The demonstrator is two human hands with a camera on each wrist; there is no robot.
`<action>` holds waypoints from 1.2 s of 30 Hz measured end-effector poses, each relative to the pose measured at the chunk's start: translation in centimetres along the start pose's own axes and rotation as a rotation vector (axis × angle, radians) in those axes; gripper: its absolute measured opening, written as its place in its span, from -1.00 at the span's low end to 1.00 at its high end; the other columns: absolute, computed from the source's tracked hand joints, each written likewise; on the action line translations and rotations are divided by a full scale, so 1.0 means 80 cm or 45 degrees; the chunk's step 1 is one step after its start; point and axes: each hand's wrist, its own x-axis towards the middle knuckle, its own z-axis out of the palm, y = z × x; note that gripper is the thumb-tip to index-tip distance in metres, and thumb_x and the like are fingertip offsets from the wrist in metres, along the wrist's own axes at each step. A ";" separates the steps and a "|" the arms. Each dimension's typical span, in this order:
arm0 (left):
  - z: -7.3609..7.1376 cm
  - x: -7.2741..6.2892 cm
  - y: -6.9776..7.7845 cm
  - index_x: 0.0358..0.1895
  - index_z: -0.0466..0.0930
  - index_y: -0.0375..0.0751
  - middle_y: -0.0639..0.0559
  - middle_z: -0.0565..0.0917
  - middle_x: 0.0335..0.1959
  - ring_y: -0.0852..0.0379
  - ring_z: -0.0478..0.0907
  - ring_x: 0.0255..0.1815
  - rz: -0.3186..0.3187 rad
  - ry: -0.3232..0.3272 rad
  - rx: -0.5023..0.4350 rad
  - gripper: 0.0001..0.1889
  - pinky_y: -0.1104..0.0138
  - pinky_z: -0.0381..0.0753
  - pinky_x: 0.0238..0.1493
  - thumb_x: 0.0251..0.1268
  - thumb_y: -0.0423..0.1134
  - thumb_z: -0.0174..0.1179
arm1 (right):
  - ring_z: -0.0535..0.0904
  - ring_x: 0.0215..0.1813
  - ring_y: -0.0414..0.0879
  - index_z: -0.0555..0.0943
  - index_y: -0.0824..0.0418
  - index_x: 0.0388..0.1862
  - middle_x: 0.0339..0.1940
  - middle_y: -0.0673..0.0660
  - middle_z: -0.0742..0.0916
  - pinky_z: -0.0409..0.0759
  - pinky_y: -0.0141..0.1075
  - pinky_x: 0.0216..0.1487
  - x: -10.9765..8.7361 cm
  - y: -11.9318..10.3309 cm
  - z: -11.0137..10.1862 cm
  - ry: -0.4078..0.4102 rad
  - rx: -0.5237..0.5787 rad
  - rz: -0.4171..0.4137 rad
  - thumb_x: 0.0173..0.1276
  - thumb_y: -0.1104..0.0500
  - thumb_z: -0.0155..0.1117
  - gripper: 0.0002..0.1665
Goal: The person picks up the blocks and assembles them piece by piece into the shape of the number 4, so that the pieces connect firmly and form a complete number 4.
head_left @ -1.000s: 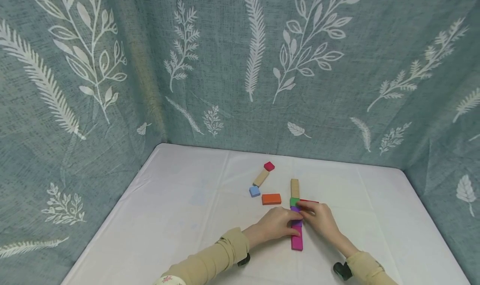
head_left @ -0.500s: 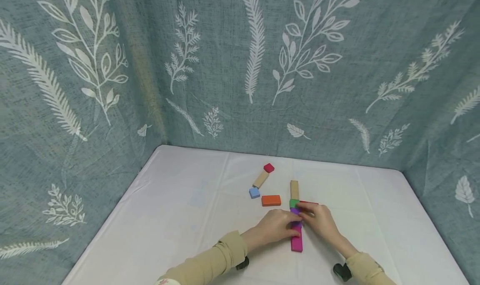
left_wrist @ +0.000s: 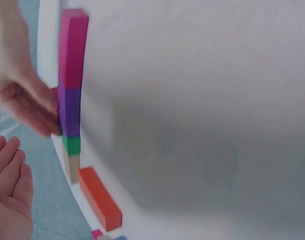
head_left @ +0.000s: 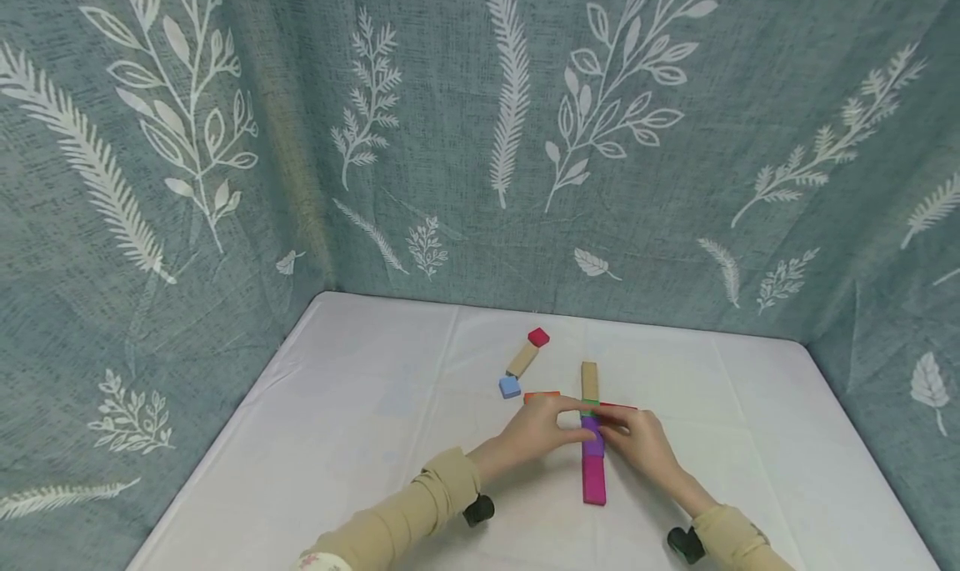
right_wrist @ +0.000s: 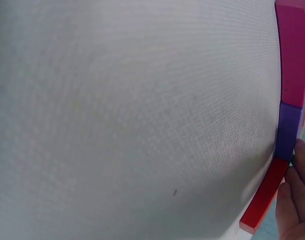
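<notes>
A straight row of blocks lies end to end: magenta [head_left: 593, 480], purple [left_wrist: 70, 112], green [left_wrist: 71, 145] and a plain wooden one [head_left: 589, 381]. A red block [right_wrist: 265, 195] branches off to the right near the green one. My left hand [head_left: 527, 431] is spread just left of the row, its fingertips over the green block and its thumb at the purple block; nothing is in its grasp. The right hand [head_left: 645, 446] rests its extended fingertips against the right side of the purple block, near the green one.
Left of the row lies an orange block [left_wrist: 100, 198], partly covered by my left hand in the head view. Behind it are a light blue block [head_left: 509, 387], another wooden block [head_left: 522, 359] and a small red block [head_left: 538, 337]. A patterned curtain [head_left: 450, 137] stands behind the white table [head_left: 360, 371].
My left hand has come off the purple and magenta blocks, opening its fingers and shifting slightly left and away from me. The right hand keeps its place beside the row.
</notes>
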 end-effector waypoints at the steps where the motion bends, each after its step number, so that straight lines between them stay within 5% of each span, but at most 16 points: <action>1: -0.004 0.001 -0.001 0.07 0.64 -0.13 0.06 0.71 0.00 0.19 0.65 -0.03 -0.011 0.003 -0.022 -0.57 0.43 0.61 -0.04 0.13 -0.07 0.34 | 0.72 -0.12 0.08 0.66 0.38 -0.07 -0.14 0.26 0.76 0.69 -0.24 -0.14 0.000 0.000 0.000 -0.007 0.008 0.013 0.09 0.43 0.37 -0.64; 8: -0.030 0.007 -0.014 0.11 0.61 -0.16 0.04 0.68 0.06 0.12 0.56 0.17 -0.121 0.043 -0.096 -0.53 0.25 0.54 0.18 0.13 -0.04 0.34 | 0.70 -0.07 0.10 0.65 0.38 -0.03 -0.10 0.27 0.75 0.68 -0.22 -0.11 0.002 -0.002 -0.001 -0.055 0.021 0.069 0.11 0.42 0.36 -0.62; 21: -0.065 0.008 -0.026 0.11 0.60 -0.20 -0.01 0.66 0.09 0.02 0.55 0.18 -0.145 0.096 -0.095 -0.54 0.15 0.55 0.15 0.14 -0.12 0.34 | 0.70 -0.08 0.11 0.65 0.39 -0.04 -0.09 0.30 0.74 0.68 -0.24 -0.13 0.003 -0.001 -0.003 -0.062 0.024 0.060 0.14 0.41 0.33 -0.66; 36: -0.072 0.011 -0.044 0.10 0.60 -0.25 -0.08 0.64 0.11 -0.05 0.55 0.17 -0.205 0.123 -0.151 -0.55 0.12 0.57 0.13 0.14 -0.15 0.34 | 0.70 -0.07 0.10 0.65 0.38 -0.04 -0.09 0.29 0.74 0.68 -0.25 -0.12 0.003 -0.001 -0.004 -0.058 0.016 0.062 0.13 0.41 0.35 -0.64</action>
